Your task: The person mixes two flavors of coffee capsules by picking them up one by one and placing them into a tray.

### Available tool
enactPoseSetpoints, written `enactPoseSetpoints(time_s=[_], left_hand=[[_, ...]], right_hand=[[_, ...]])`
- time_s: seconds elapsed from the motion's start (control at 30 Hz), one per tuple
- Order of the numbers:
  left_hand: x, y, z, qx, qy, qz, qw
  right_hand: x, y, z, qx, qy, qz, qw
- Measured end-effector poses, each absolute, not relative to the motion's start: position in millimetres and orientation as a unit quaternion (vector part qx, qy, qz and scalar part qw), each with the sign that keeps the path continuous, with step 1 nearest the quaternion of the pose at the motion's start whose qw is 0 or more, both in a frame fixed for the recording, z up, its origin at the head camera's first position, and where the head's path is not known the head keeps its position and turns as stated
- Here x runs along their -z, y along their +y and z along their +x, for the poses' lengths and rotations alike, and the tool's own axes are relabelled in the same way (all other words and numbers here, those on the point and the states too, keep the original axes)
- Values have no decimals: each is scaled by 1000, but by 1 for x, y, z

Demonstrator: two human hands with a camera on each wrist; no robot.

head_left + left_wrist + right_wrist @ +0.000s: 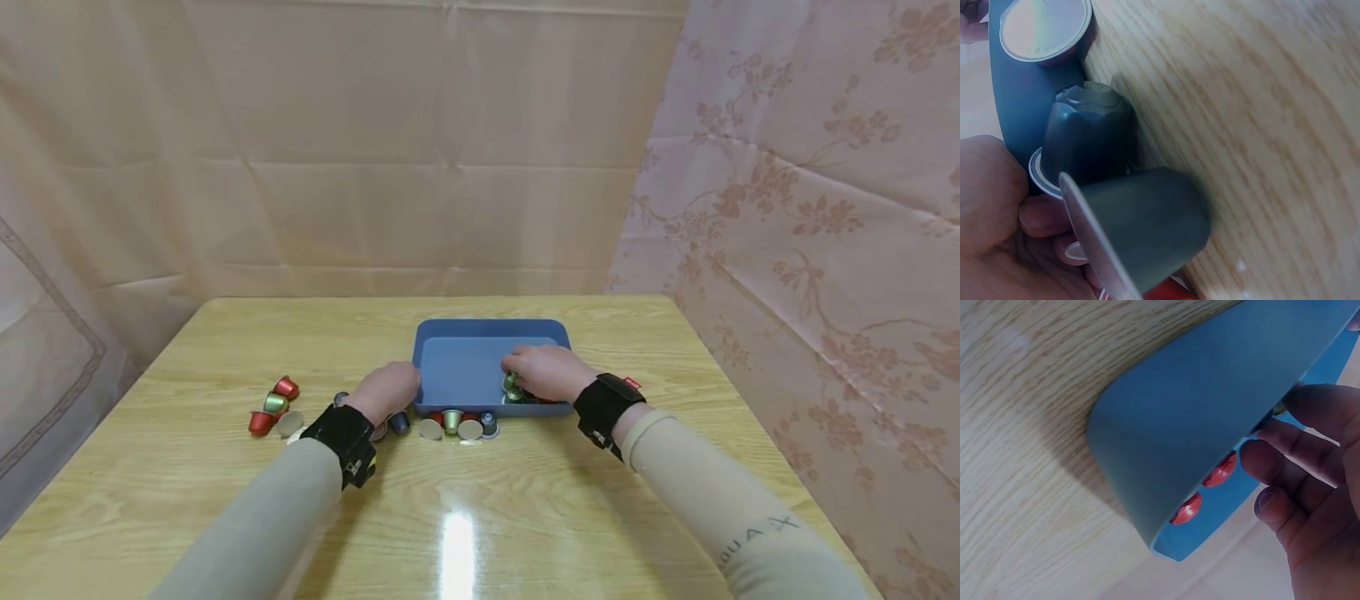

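My right hand (551,372) reaches over the right part of a blue tray (457,375). Its thumb and fingertips pinch at a green coffee capsule (1280,409), mostly hidden behind the tray wall in the right wrist view. Another green capsule (512,395) shows below the fingers, and red capsules (1187,509) lie in the tray too. By the tray's left edge is my left hand (386,390), fingers curled; I cannot tell whether they hold anything. Close to them, in the left wrist view, are a dark capsule (1088,134) and a grey-green capsule (1144,228) on its side.
Along the tray's front wall stands a row of capsules, with a green one (452,422) and a dark blue one (489,425) among them. Farther left on the wooden table (187,467) lie red capsules (261,423) and a green one (275,403). Cloth (450,208) hangs behind the table.
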State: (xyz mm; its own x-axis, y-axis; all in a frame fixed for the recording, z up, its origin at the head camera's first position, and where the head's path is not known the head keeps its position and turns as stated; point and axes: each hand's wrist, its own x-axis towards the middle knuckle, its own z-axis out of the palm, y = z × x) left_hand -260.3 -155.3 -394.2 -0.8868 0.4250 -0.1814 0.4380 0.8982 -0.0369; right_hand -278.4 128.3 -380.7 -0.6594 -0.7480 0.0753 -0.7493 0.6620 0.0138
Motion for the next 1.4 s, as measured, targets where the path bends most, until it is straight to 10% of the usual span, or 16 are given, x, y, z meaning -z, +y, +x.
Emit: enactPoseSetpoints(time_s=[1.07, 1.4], left_hand=[[391, -155, -259, 7, 972, 215, 94], [390, -156, -260, 13, 970, 223, 92]], right_hand=[[377, 165, -285, -2, -971, 218, 101], [386, 184, -289, -49, -988, 145, 30]])
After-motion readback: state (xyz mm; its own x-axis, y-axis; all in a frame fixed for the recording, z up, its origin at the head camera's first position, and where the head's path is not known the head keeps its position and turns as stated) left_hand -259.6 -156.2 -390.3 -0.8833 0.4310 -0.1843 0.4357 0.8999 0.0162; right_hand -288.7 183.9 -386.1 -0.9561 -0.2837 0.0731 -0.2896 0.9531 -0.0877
